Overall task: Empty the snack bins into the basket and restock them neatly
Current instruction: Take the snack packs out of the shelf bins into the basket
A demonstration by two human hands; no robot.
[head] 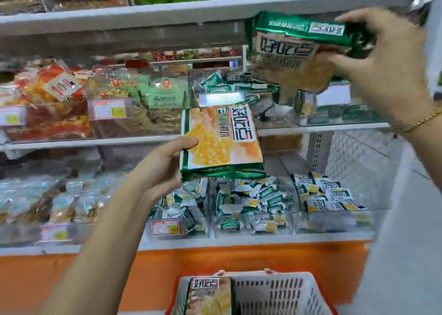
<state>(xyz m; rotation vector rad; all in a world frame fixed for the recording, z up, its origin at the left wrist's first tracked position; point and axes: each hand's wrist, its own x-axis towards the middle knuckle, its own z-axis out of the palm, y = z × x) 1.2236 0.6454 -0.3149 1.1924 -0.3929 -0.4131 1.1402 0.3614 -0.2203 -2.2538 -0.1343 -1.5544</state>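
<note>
Above basket: left hand grips first packet, right hand grips second packet; third packet inside.

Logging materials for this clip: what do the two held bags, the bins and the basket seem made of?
Left bag, held by the left hand, and right bag, held by the right hand: probably plastic film, glossy, with metallic green edges that glint. Bins: clear rigid plastic, perhaps acrylic; snacks show through. Basket: matte white moulded plastic, slotted walls, red rim.
</note>
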